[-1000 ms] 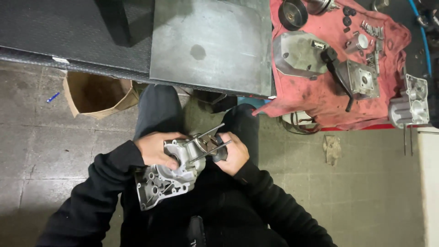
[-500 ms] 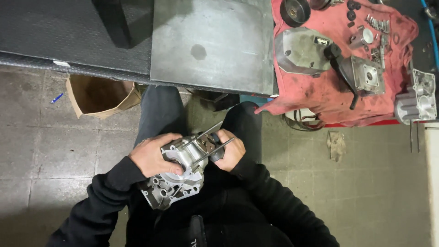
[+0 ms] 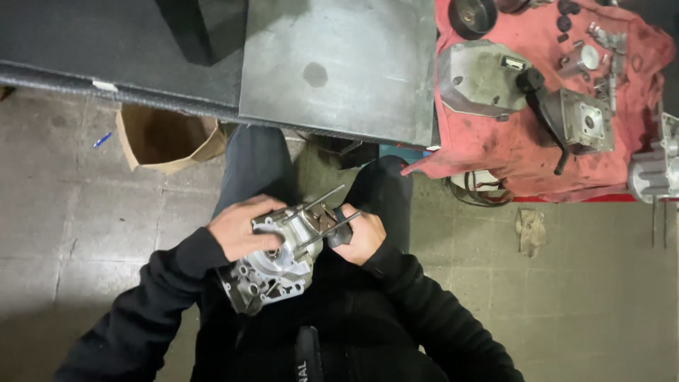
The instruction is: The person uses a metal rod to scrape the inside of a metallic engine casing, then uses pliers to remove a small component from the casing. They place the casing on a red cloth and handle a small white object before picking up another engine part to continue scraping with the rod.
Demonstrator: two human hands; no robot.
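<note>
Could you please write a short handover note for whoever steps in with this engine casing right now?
Left hand grips the grey metal engine casing from above, resting it on the lap.
Right hand holds a dark-handled tool at the long studs sticking out of the casing.
More removed parts lie on the red cloth on the bench.
Done: casing is off the bench. Left: work at the studs.

Red cloth (image 3: pixel 523 152) w/ metal parts (image 3: pixel 481 74) – cardboard box (image 3: pixel 166 138) nearby
</note>
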